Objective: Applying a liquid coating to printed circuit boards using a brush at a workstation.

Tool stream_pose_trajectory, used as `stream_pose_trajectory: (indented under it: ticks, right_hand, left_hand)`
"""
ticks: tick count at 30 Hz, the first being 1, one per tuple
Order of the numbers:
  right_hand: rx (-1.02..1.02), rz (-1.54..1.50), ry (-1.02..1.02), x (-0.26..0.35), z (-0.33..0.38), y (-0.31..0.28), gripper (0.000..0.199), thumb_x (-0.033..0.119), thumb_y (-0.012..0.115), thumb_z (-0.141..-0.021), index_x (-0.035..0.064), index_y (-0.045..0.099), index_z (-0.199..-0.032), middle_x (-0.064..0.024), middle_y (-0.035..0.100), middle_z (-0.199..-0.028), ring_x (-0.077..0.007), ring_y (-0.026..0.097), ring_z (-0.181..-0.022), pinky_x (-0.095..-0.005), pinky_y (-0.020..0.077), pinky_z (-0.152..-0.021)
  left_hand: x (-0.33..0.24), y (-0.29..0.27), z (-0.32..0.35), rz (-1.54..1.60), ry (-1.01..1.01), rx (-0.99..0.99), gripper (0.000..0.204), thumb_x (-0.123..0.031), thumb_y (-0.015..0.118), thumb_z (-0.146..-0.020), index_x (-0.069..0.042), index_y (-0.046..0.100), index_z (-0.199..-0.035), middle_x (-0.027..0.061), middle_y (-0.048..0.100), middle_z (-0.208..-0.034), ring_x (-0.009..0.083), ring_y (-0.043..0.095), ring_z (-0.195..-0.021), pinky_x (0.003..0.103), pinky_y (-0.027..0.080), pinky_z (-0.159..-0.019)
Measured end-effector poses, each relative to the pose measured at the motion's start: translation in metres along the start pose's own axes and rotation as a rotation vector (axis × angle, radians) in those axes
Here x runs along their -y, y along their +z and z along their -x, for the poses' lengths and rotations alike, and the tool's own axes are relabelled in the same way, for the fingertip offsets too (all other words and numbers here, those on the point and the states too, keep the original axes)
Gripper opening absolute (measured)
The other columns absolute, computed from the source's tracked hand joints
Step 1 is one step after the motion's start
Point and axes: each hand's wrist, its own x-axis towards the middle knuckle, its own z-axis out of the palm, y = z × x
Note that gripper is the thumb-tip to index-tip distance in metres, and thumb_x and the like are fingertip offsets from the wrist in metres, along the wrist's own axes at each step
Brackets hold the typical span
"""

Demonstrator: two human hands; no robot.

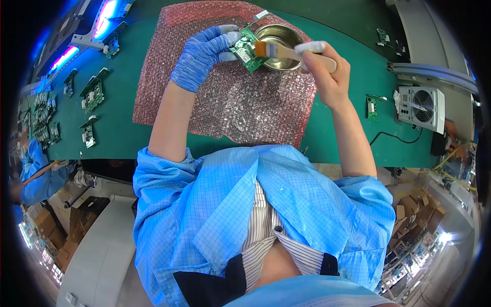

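Note:
My left hand [207, 55], in a blue striped glove, is closed on the edge of a green circuit board [249, 51] and holds it tilted above the bubble wrap. In my right hand [329, 71], which is bare apart from white finger covers, is a flat brush [286, 52] with a pale handle. Its brown bristles [261, 49] are at the board's right side; whether they touch it I cannot tell. Just behind the board and brush stands a round metal bowl [280, 34], partly hidden by them. What is inside the bowl is hard to make out.
Pinkish bubble wrap [245, 107] covers the middle of the green table [348, 130]. Several circuit boards [93, 92] lie at the left, beside a glowing lamp [64, 58]. One board [373, 106] and a white fan unit [422, 107] are at the right. Another person's blue sleeve [38, 171] shows far left.

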Motion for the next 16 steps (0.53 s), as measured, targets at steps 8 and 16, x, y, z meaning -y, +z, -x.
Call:
stream_pose_trajectory:
  ticks: [8, 16]
  right_hand:
    - [0.228, 0.344, -0.297, 0.003, -0.012, 0.017, 0.013, 0.01, 0.056, -0.086, 0.0015, 0.062, -0.095, -0.0094, 0.065, -0.088, -0.0195, 0.063, -0.078, -0.0288, 0.0487, -0.07]
    - [0.223, 0.135, 0.084, 0.006, 0.009, -0.005, 0.014, 0.015, 0.056, -0.087, 0.0061, 0.063, -0.096, -0.0082, 0.066, -0.088, -0.0209, 0.063, -0.077, -0.0256, 0.0479, -0.071]
  left_hand:
    - [-0.001, -0.001, 0.007, -0.011, 0.007, 0.011, 0.039, -0.02, 0.067, -0.082, -0.001, 0.058, -0.114, 0.0084, 0.064, -0.102, 0.0156, 0.064, -0.089, 0.025, 0.056, -0.069]
    - [-0.005, -0.008, 0.005, -0.074, 0.022, -0.025, 0.038, -0.018, 0.066, -0.083, 0.0, 0.057, -0.116, 0.0094, 0.063, -0.105, 0.0153, 0.064, -0.088, 0.024, 0.056, -0.068]
